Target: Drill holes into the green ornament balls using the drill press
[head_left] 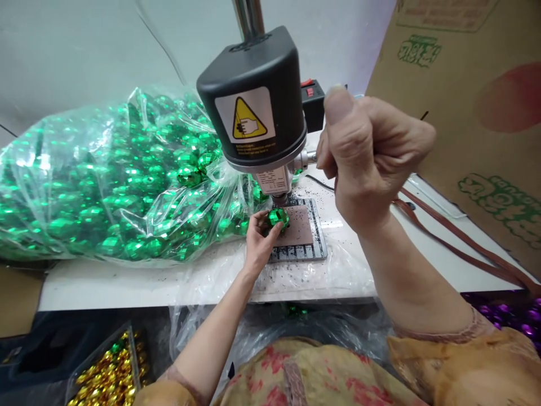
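My left hand (260, 243) is closed on a shiny green faceted ball (278, 217), fingers to its left and thumb across its front. The ball sits under the chuck (279, 199) of a small black-headed drill press (257, 101) with a yellow warning label. My right hand (366, 152) makes a fist around the drill press lever (311, 157), and the grip itself is hidden inside the fingers. Beneath the ball lies a brown board (298, 225) on the slotted metal base (320, 231), strewn with dark shavings.
A clear plastic bag (110, 186) full of green balls fills the table's left side. A printed cardboard box (456, 141) stands at right, with brown straps (460, 239) beside it. Below the white table (139, 287) are gold balls (105, 378) in a container and purple balls (513, 318).
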